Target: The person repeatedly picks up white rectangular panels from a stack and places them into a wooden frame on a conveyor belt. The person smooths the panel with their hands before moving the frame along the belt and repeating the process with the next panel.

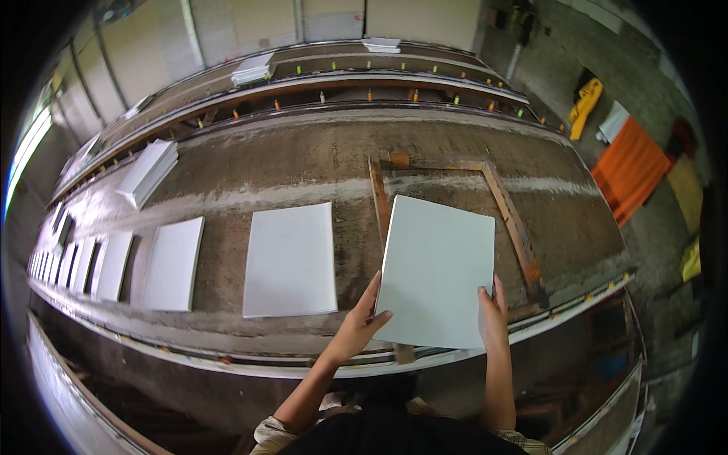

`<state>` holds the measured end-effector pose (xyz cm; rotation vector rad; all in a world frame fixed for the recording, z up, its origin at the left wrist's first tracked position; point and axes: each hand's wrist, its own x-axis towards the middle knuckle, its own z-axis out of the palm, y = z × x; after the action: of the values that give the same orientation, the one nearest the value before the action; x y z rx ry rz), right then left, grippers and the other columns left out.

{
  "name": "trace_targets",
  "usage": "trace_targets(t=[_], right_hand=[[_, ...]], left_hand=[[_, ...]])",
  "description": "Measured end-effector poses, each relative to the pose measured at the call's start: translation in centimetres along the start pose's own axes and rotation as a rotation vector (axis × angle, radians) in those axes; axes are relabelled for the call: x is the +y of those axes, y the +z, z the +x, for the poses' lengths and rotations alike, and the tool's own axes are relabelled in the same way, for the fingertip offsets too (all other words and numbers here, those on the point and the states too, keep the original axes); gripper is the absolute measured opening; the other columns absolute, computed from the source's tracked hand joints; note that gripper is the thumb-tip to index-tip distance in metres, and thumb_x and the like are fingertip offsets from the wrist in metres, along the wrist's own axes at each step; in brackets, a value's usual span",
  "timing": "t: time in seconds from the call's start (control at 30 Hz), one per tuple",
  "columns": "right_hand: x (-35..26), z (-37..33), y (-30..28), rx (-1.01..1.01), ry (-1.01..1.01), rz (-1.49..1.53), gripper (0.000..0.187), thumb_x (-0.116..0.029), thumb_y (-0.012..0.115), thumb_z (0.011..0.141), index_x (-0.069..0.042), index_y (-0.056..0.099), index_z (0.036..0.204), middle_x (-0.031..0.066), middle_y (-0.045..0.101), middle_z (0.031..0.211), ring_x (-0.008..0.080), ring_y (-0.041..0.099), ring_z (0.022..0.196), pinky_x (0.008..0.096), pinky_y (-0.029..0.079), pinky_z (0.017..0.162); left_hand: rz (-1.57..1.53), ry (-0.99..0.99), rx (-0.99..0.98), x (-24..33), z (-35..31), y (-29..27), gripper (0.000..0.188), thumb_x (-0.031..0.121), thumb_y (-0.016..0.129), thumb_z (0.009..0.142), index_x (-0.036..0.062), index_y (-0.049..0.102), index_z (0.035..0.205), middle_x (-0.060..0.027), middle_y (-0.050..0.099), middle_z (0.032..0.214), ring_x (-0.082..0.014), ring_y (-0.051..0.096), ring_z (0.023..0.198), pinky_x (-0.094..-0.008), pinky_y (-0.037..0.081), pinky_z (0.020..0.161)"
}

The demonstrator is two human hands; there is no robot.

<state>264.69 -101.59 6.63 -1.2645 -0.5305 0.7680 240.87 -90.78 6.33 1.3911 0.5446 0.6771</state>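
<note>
Between my two hands I hold a stack of white paper sheets by its left and right edges, near the lower corners. My left hand grips the left edge with the thumb on top. On the right edge, my right hand does the same, its thumb lying over the top sheet. Beneath the stack is a wooden frame, partly hidden by it, on the long brown table. Left of my left hand lies another white paper stack flat on the table.
More white stacks run in a row toward the left end. A taller fanned pile lies behind them. Across a gap stands a second long table with small coloured pegs along its edge. At right hangs an orange cloth.
</note>
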Motion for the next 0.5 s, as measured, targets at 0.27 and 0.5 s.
trace_targets(t=[0.27, 0.5], right_hand=[[0.6, 11.4, -8.4, -0.114, 0.089, -0.21, 0.056, -0.015, 0.051, 0.09, 0.004, 0.027, 0.137, 0.0155, 0.037, 0.137, 0.0212, 0.038, 0.124, 0.0324, 0.025, 0.104], [2.1, 15.5, -8.0, -0.146, 0.095, -0.358, 0.059, -0.023, 0.053, 0.09, 0.0, 0.028, 0.139, 0.0164, 0.038, 0.137, 0.0245, 0.036, 0.126, 0.0335, 0.024, 0.105]], left_hand=[[0.683, 0.095, 0.406, -4.7, 5.0, 2.5, 0.04, 0.008, 0.057, 0.082, 0.0107, 0.052, 0.122, -0.0155, 0.044, 0.122, -0.031, 0.046, 0.111, -0.0394, 0.038, 0.096], [1.112, 0.092, 0.47, -5.8, 7.8, 5.3, 0.035, 0.012, 0.062, 0.079, 0.0136, 0.059, 0.114, -0.0186, 0.029, 0.135, -0.0393, 0.037, 0.117, -0.0459, 0.036, 0.099]])
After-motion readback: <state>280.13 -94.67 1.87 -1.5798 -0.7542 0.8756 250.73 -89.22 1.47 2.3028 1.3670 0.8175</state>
